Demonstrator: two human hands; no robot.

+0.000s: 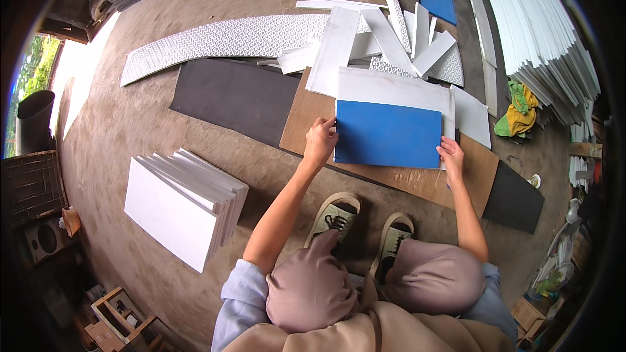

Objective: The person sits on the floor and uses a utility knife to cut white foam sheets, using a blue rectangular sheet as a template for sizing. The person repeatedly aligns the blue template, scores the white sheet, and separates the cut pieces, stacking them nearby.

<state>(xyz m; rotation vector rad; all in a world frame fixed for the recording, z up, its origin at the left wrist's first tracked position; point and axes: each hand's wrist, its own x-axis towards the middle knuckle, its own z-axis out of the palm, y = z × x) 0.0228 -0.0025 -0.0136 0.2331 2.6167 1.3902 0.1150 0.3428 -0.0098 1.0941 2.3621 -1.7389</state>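
A flat blue rectangular sheet lies over a larger white sheet, whose far part and right edge show past it. My left hand is closed on the blue sheet's left edge, with its thumb and fingers at the rim. At the opposite edge my right hand grips the near right corner. Whether it also takes in the white sheet beneath cannot be made out. Both sheets rest above a brown wooden board on the floor, in front of my shoes.
Beyond the sheets lies a heap of white offcuts with a long textured white strip. A black mat extends left. White panels stand stacked at my left. Tall white sheets and a yellow-green cloth are at far right.
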